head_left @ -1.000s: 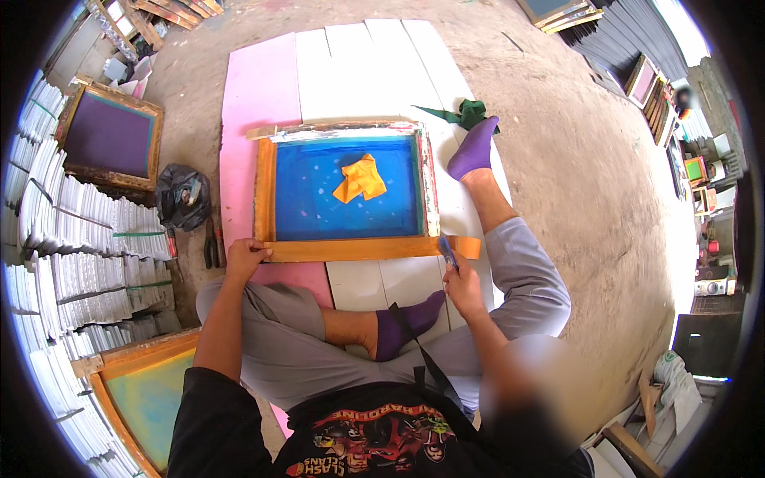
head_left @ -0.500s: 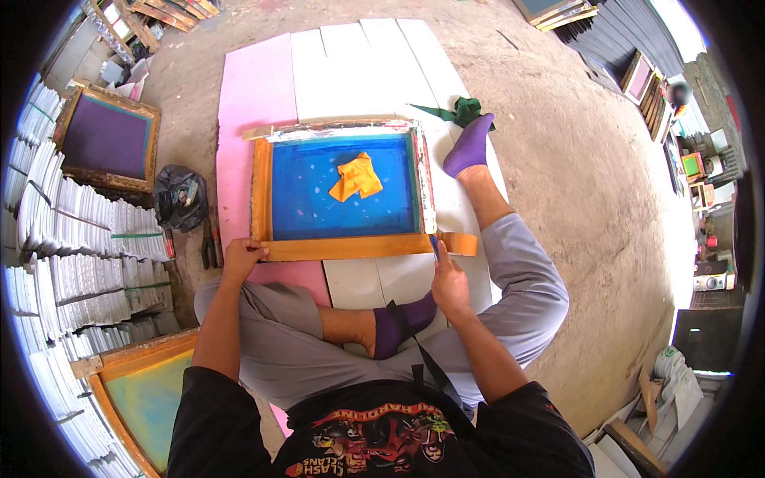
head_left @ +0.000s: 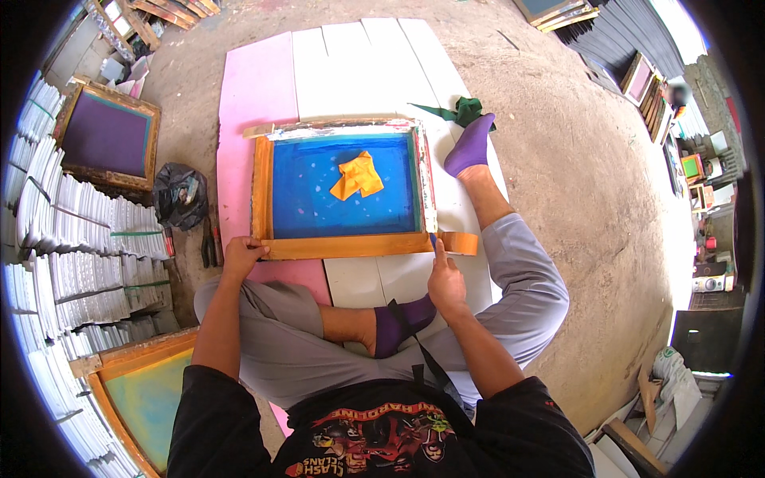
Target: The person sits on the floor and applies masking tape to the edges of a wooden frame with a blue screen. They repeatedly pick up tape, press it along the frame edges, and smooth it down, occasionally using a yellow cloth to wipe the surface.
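Observation:
A screen-printing frame [head_left: 263,183] with a blue mesh [head_left: 311,167] lies before me, a crumpled orange cloth [head_left: 358,175] on its mesh. Brown tape [head_left: 343,245] runs along its near side, with the tape roll [head_left: 458,243] still attached at the right end. My left hand [head_left: 242,256] is closed at the near left corner, its fingers on the taped edge. Closed around a slim blue tool that looks like a utility knife [head_left: 434,240], my right hand [head_left: 448,280] is at the near right corner, beside the roll. Most of the tool is hidden by the hand.
White and pink boards [head_left: 255,88] lie under the frame. My socked feet rest at its right and near sides, by a green cloth [head_left: 467,111]. To the left are stacked white sheets [head_left: 88,287], a black plastic bag [head_left: 180,195], pliers [head_left: 213,243] and other screens [head_left: 103,135].
My right hand has shifted slightly toward me with the blue tool, beside the tape roll. My left hand stays at its corner.

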Tool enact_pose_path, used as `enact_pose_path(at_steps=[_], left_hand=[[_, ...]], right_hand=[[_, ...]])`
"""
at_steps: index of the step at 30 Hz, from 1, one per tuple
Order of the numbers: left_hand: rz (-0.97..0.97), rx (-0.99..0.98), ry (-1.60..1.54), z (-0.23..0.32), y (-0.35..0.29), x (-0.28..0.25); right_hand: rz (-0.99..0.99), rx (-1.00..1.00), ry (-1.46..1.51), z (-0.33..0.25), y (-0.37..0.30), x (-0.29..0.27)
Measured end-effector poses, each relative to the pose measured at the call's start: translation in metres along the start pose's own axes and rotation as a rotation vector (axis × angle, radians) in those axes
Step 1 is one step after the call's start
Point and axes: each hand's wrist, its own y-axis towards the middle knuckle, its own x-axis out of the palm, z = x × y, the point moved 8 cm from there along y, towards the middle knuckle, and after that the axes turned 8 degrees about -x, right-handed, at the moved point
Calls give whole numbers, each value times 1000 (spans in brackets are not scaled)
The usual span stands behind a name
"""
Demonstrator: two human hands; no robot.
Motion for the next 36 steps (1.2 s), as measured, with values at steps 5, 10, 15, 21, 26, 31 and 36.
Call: enact_pose_path(at_steps=[5,10,15,21,26,31,36], left_hand=[[4,42,-32,-2,1,1],[0,17,17,3,0,0],[7,15,28,0,4,0],[21,14,2,-4,6,2],[29,11,-16,-1,3,-1],[30,4,23,5,-1,-4],[32,-16,36,4,1,-5]], right_hand=[[6,-10,-71,-7,-1,2],[-7,19,-79,-14,-3,8],[-7,40,-60,-20,-9,4],[-15,42,-68,-20,-21,4],[-24,44,-58,-22,-32,5],[4,39,-61,-23,-41,7],[-3,66,-59,-28,-50,8]])
